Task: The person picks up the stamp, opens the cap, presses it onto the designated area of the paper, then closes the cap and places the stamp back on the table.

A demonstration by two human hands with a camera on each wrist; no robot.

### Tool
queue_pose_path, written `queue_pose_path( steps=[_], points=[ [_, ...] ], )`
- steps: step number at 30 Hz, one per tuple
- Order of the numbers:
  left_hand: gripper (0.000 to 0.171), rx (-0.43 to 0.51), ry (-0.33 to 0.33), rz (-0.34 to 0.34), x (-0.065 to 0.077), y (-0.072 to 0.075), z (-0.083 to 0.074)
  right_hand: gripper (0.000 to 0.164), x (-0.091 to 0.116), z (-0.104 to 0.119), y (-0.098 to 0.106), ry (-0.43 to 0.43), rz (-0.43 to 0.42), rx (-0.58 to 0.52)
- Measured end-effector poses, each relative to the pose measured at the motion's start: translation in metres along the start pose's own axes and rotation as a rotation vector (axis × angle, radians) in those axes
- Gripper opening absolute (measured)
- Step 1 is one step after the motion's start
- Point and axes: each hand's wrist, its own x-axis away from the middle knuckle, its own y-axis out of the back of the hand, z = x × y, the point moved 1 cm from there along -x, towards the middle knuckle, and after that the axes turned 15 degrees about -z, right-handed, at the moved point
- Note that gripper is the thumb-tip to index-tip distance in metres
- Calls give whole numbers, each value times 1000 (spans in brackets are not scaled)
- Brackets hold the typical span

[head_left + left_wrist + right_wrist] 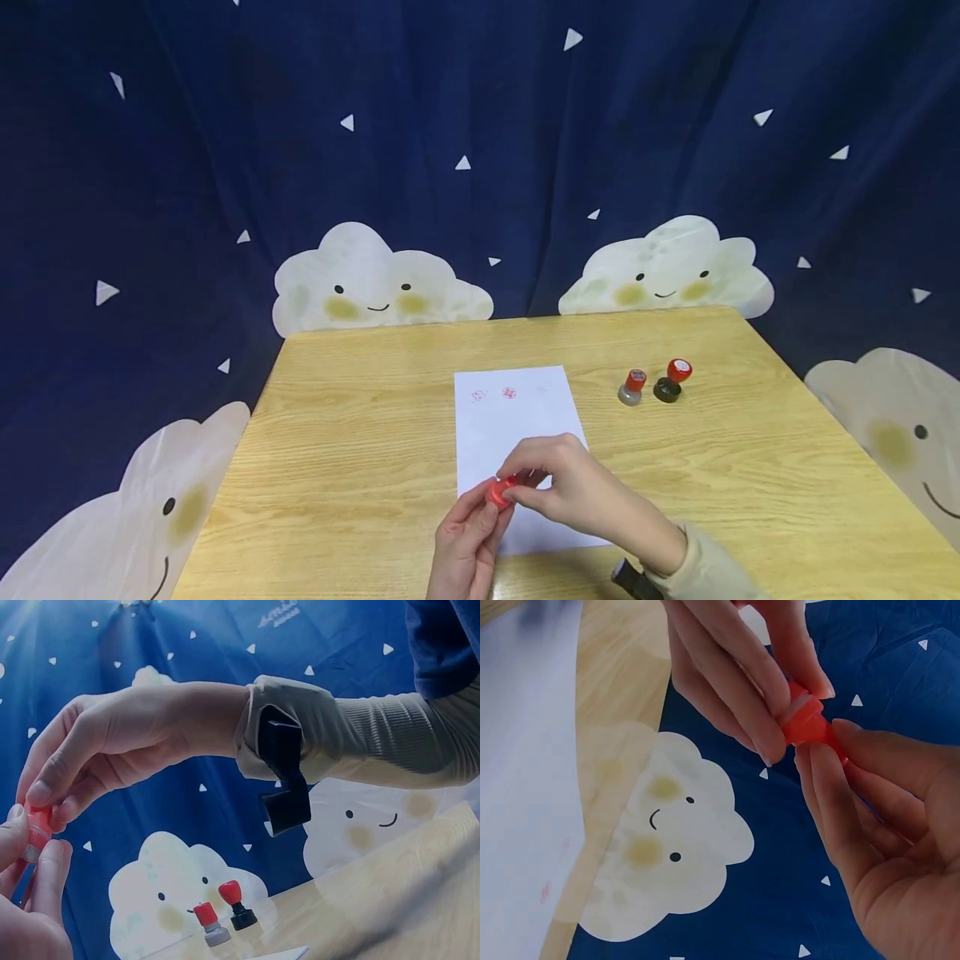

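Note:
Both hands meet on a small red stamp (497,495) above the lower part of a white sheet of paper (517,433). My left hand (471,546) pinches its wider base between thumb and fingers. From the other side my right hand (573,487) grips the narrower end with thumb and fingertips. In the right wrist view a pale band circles the base of the red stamp (807,724), and fingers cover both its ends. Red prints (508,392) mark the top of the paper, two clear and one faint.
On the table (337,467), right of the paper, stand a red-and-grey stamp (632,387) and a red-and-black stamp (672,381). A black wrist mount (283,772) sits on the right sleeve. Behind the table hangs a dark blue curtain (420,83) with clouds.

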Motion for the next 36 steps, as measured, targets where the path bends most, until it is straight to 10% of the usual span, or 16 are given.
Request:
queue_pose_path(
  steps=[36],
  points=[
    [32,-88,50,18,3,-1,-9,23,12,6,-11,29,-4,-2]
  ],
)
